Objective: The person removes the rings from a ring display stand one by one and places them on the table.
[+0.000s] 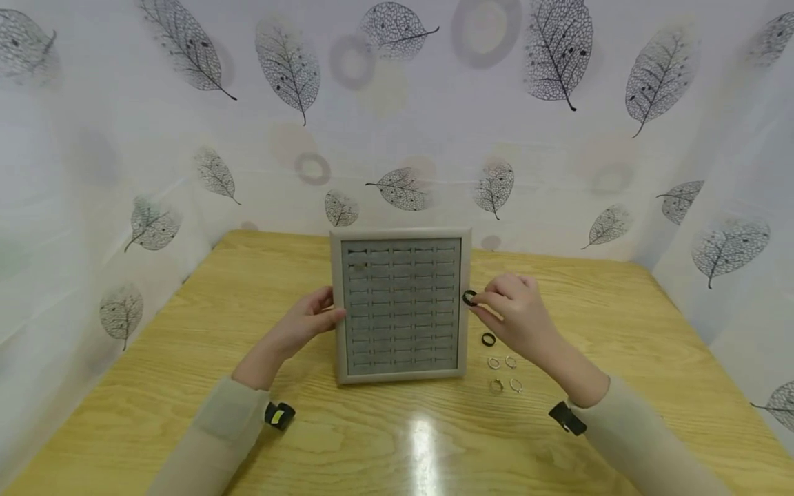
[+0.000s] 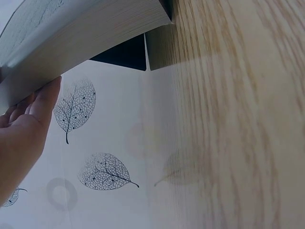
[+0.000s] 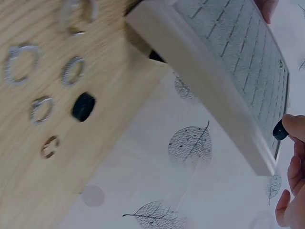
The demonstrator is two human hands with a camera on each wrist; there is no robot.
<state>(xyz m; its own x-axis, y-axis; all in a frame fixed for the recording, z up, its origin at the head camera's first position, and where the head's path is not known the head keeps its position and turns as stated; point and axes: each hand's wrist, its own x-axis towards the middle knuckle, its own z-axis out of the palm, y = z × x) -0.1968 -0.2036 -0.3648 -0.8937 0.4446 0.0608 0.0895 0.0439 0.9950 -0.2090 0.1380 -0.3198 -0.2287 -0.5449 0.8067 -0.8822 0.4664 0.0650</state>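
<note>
A ring display board (image 1: pixel 403 310) with a pale frame and rows of slits in grey padding stands tilted on the table. My left hand (image 1: pixel 308 320) grips its left edge, thumb toward the front and fingers behind, as the left wrist view also shows (image 2: pixel 21 126). With thumb and fingertips, my right hand (image 1: pixel 513 313) pinches a black ring (image 3: pixel 280 130) by the board's right edge. A small ring (image 1: pixel 359 266) sits in a slit near the upper left of the padding. Another black ring (image 3: pixel 83 107) lies on the table below my right hand.
Several silver-toned rings (image 3: pixel 73 70) and a copper-toned ring (image 3: pixel 44 151) lie right of the board on the wooden table (image 1: pixel 347 441). A dark support (image 2: pixel 126 55) props the board from behind. A leaf-patterned white sheet (image 1: pixel 403 138) hangs around the back and sides.
</note>
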